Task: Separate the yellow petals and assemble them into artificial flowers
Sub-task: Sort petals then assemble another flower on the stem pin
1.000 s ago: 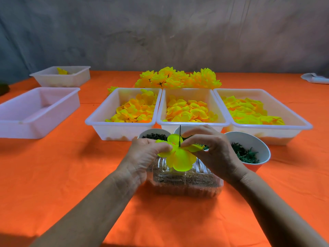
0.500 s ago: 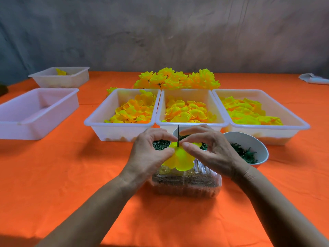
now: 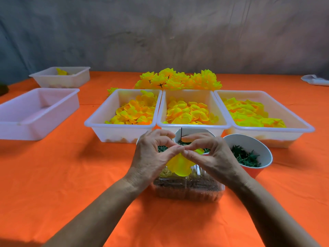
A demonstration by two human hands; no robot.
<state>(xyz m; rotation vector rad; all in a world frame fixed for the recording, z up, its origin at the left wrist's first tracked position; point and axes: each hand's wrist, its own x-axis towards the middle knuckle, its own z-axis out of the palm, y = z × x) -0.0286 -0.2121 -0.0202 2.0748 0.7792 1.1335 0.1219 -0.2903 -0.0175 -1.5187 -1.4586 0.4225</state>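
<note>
A yellow petal layer (image 3: 179, 165) hangs threaded on a thin dark stem (image 3: 181, 133) that sticks up between my hands. My left hand (image 3: 153, 157) and my right hand (image 3: 209, 155) meet fingertip to fingertip and both pinch the petal layer at the stem, above a clear plastic box (image 3: 188, 190). Behind them stand three white trays of loose yellow petals: left tray (image 3: 99, 122), middle tray (image 3: 194, 126) and right tray (image 3: 302, 128). A heap of finished yellow flowers (image 3: 178, 81) lies behind the trays.
A bowl of green parts (image 3: 249, 155) stands to the right of my hands, and two more bowls (image 3: 192, 132) are partly hidden behind them. An empty white tray (image 3: 35, 113) and a small tray (image 3: 62, 77) sit at the left. White cloth (image 3: 315, 80) lies far right.
My hands have closed in on the stem; the petal layer, spread open a second ago, is now folded down and mostly hidden under my fingers.
</note>
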